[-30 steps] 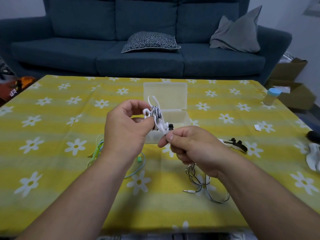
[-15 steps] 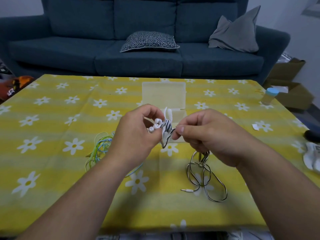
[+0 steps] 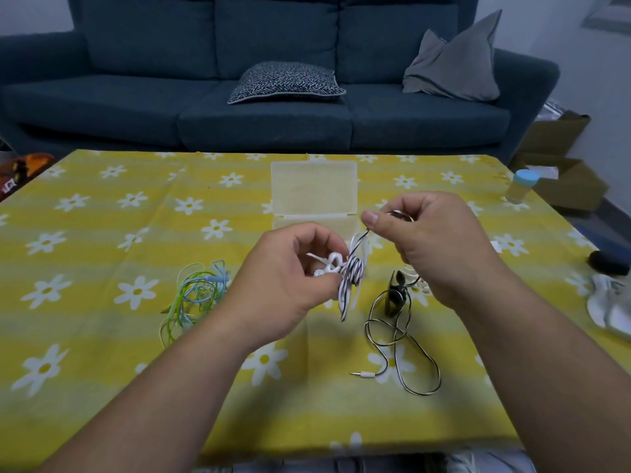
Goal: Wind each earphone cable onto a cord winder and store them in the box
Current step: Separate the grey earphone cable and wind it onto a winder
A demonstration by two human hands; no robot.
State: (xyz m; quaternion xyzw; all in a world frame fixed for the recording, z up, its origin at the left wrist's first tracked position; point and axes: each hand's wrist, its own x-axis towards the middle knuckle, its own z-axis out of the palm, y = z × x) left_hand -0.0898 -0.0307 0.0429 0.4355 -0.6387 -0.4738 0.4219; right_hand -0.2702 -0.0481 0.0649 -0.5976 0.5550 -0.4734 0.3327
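Note:
My left hand (image 3: 283, 278) grips a white cord winder (image 3: 351, 281) with several turns of black-and-white earphone cable wrapped on it; white earbuds stick out by my fingers. My right hand (image 3: 430, 247) pinches the same cable a little above and right of the winder. The loose rest of this cable (image 3: 403, 349) loops on the tablecloth, ending in a white jack plug (image 3: 363, 373). A tangled green and blue earphone cable (image 3: 194, 298) lies at the left. The clear plastic box (image 3: 314, 196) stands open behind my hands.
A black cord winder (image 3: 396, 295) and a white one (image 3: 420, 285) lie under my right wrist. A small blue-capped bottle (image 3: 520, 186) stands at the far right; white and dark objects sit at the right edge. A sofa is beyond the table.
My right hand has lifted up and to the right, pulling the cable taut from the winder. My left hand has stayed in place with the winder, and the loose loop has shifted on the cloth.

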